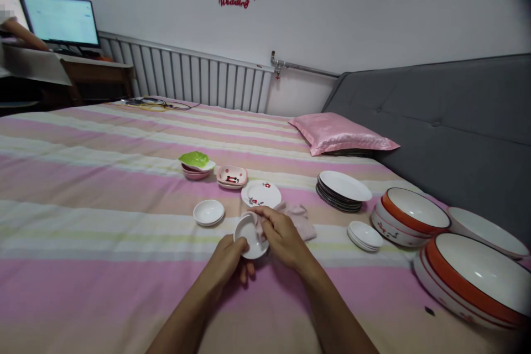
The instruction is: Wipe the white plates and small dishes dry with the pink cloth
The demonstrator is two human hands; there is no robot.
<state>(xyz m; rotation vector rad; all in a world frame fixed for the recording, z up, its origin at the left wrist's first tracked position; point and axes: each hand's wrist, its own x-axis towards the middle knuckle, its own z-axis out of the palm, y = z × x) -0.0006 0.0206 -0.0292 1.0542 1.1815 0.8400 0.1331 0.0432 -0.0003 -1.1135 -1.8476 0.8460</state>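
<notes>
A small white dish is tilted up in front of me above the striped bedsheet. My left hand grips its lower left edge, thumb on the inside. My right hand pinches a pale pink cloth against the dish's inner right side, and the cloth's loose end trails to the right. Just beyond lies a white plate with red flowers. To the left sits a small stack of white dishes. Another small stack of white dishes rests at the right.
Beyond are pink patterned dishes and a green leaf-shaped dish on a stack. On the right stand stacked plates and large orange-rimmed bowls. A pink pillow lies by the grey headboard. A person's arm shows at a desk.
</notes>
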